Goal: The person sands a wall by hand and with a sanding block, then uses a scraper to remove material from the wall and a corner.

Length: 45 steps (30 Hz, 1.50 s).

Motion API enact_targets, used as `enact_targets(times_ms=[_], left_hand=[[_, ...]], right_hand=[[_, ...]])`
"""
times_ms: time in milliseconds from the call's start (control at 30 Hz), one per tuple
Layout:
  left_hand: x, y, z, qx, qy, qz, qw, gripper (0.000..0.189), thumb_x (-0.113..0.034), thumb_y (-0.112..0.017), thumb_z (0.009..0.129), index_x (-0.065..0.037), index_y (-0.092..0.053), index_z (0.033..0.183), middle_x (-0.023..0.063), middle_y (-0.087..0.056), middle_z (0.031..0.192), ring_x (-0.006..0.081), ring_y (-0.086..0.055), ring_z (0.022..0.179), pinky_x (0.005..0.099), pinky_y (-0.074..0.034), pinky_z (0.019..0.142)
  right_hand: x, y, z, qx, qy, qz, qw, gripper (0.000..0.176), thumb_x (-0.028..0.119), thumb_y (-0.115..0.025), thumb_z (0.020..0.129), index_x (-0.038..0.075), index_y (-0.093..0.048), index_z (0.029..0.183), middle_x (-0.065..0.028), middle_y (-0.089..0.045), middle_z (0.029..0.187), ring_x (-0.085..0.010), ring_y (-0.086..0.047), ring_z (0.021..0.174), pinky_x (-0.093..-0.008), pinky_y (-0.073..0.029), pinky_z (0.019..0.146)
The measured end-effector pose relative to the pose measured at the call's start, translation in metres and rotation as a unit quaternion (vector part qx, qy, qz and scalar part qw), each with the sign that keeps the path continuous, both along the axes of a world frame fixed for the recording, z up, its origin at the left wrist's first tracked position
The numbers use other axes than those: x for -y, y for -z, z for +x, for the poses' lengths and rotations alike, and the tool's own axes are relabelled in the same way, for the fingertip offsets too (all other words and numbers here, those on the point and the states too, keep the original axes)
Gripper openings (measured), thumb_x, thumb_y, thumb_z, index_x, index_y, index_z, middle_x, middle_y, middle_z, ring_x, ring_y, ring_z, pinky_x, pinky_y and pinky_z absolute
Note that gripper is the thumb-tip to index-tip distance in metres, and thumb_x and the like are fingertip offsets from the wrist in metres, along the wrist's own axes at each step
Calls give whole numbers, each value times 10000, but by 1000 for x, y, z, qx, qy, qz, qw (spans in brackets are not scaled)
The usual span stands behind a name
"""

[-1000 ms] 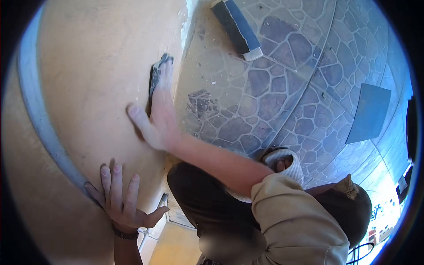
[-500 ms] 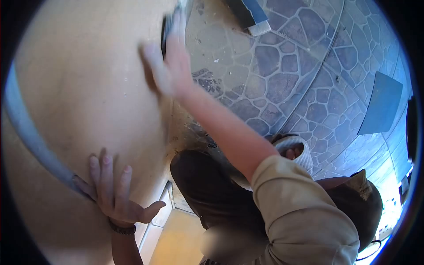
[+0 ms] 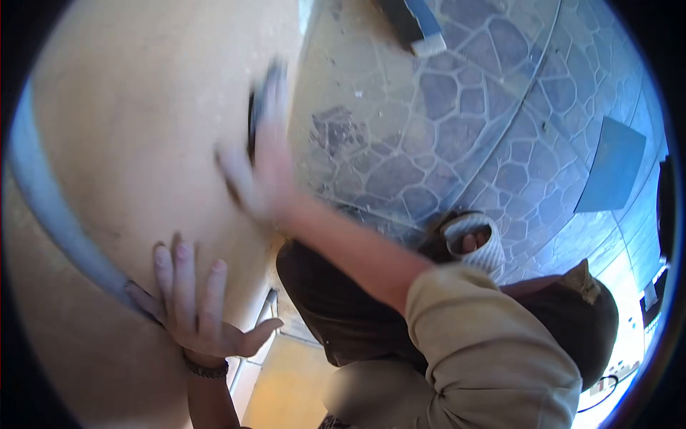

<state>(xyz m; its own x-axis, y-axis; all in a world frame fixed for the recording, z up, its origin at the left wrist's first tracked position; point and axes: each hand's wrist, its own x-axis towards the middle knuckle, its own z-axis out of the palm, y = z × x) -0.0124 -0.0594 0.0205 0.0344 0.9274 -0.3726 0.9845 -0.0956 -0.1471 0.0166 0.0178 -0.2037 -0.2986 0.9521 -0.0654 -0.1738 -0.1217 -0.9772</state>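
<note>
- Head camera is showing the two hands well apart: the left hand (image 3: 191, 330) is lying open, fingers spread, on the tan wall (image 3: 146, 150), its outer edge meeting the curved grey band (image 3: 56, 214).
- Right hand (image 3: 266, 171) is reaching out and pressing over the dark pad (image 3: 253, 118) against that same wall, close to where it's meeting the stone-patterned floor (image 3: 400, 175). Thumb's sticking out to the side. Blur is hiding the fingertips, so I can't tell how firmly they're gripping.
- Biggest worry imo: the pad is running so near the bottom edge that a low stroke could be catching the floor and scraping knuckles.
- Also, if the pressure is sitting more on one side, the pad could be tipping and its edge leaving a gouge, or it could be slipping out from under the fingers.
- The arm is stretching quite far past the bent leg (image 3: 329, 307), so balance might be leaning too much on the left palm. Dust could be making that slide.
- Containers: not making out any tub or bucket, sorry. Closest thing is the open ribbed shoe (image 3: 494, 252), with toes (image 3: 470, 242) peeking out.
- Dark block (image 3: 400, 21) and grey sheet (image 3: 611, 168) are lying apart on the floor.
</note>
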Motion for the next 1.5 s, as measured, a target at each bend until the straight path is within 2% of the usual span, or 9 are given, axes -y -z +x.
enact_targets(times_ms=[300, 400, 567, 667, 800, 900, 1033, 1333, 1500], left_hand=[[3, 5, 1, 3, -22, 15, 1000, 834, -752, -383, 849, -48, -528, 1273, 259, -519, 1320, 505, -442, 1260, 649, -138, 1110], [1, 5, 0, 8, -29, 31, 999, 812, -748, -396, 851, -61, -542, 1259, 260, -531, 1303, 503, -470, 1234, 661, -190, 1094], [-5, 7, 4, -20, -10, 4, 1000, 791, -733, -421, 855, -61, -539, 1256, 277, -523, 1302, 504, -491, 1205, 655, -216, 1089], [-6, 4, 1, -6, -2, 14, 1000, 774, -720, -409, 870, -51, -539, 1236, 264, -519, 1302, 502, -485, 1209, 656, -352, 1015], [0, 3, -1, 14, -16, 23, 1000, 775, -716, -415, 867, -51, -534, 1247, 257, -503, 1315, 494, -467, 1233, 643, -359, 1032], [-1, 9, 0, -4, -11, 19, 1000, 781, -716, -416, 867, -48, -535, 1253, 263, -497, 1316, 496, -457, 1243, 641, -369, 1027], [-2, 2, 0, 17, -16, 8, 1000, 789, -724, -414, 864, -48, -537, 1252, 278, -498, 1313, 498, -455, 1245, 649, -351, 1032], [-4, 7, 4, -13, -16, 23, 1000, 772, -709, -431, 862, -46, -543, 1242, 262, -529, 1292, 485, -430, 1275, 660, -304, 1048], [4, 0, -6, -3, -4, 19, 1000, 776, -712, -441, 856, -41, -545, 1233, 279, -523, 1288, 499, -435, 1262, 653, -330, 1035]], right_hand=[[-4, 17, -1, 8, 9, 33, 999, 976, 427, -562, 870, -126, -17, 1460, -329, 0, 1544, -454, -1, 1447, -499, -53, 1169], [25, 2, 11, 44, 4, 84, 995, 891, 432, -519, 895, -128, -92, 1440, -360, -209, 1483, -403, -240, 1408, -427, -228, 1132], [-69, 48, -16, 50, 64, -23, 996, 722, 534, -540, 864, -45, -397, 1272, -283, -572, 1058, -381, -577, 967, -500, -443, 826], [46, 16, 4, 64, -50, -60, 995, 921, 481, -537, 852, -128, -141, 1418, -357, -180, 1452, -427, -171, 1381, -477, -186, 1116], [48, 10, 11, -20, -91, -64, 994, 1051, 426, -520, 836, -179, 122, 1407, -388, 191, 1486, -457, 203, 1410, -495, 58, 1155], [-56, 31, 1, -121, -51, -81, 988, 995, 364, -535, 846, -166, 76, 1425, -340, 100, 1533, -431, 127, 1439, -484, 29, 1162], [33, 14, 8, 19, -64, -10, 998, 982, 337, -539, 848, -161, 73, 1432, -333, 82, 1539, -413, 119, 1447, -456, 40, 1164], [-26, 32, 1, -38, -5, 1, 999, 1055, 453, -622, 842, -137, 10, 1446, -360, 52, 1525, -492, 63, 1430, -533, -31, 1156], [58, 25, 19, -47, -118, -37, 991, 1053, 382, -635, 829, -111, 48, 1461, -356, 85, 1526, -487, 100, 1427, -511, -13, 1162]])
